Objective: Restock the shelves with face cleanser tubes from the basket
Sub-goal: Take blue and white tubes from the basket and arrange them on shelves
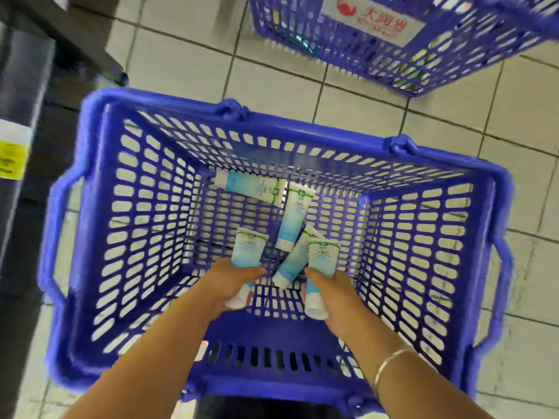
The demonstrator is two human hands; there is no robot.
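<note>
- Reaching down with both arms, you have your hands deep inside a blue plastic basket [121,237] whose walls and floor are an open lattice of rounded slots under a thick smooth rim.
- Your left hand [225,287] curls round a soft tube of face cleanser [246,258], white at the crimped end and fading to pale blue; its white cap sticks out below your fingers, and the flat crimped end points away from you.
- Your right hand [329,297] grips a second tube [320,261] of the same kind, thumb laid along its side, its white cap showing below your palm.
- Three more tubes lie loose on the basket floor: one slanted tube [292,264] between your two hands, cap towards you; one [292,219] just beyond it, cap towards you; and one [251,187] lying crosswise against the far wall.
- A thin metal bangle [390,362] circles your right wrist.
- The basket sits on pale square floor tiles [187,55] with dark grout lines.
- Another blue lattice basket [408,49] stands well apart at the top right, with a white label printed in red on its side.
- Dark shelving [21,116] with a yellow tag runs down the left edge.
</note>
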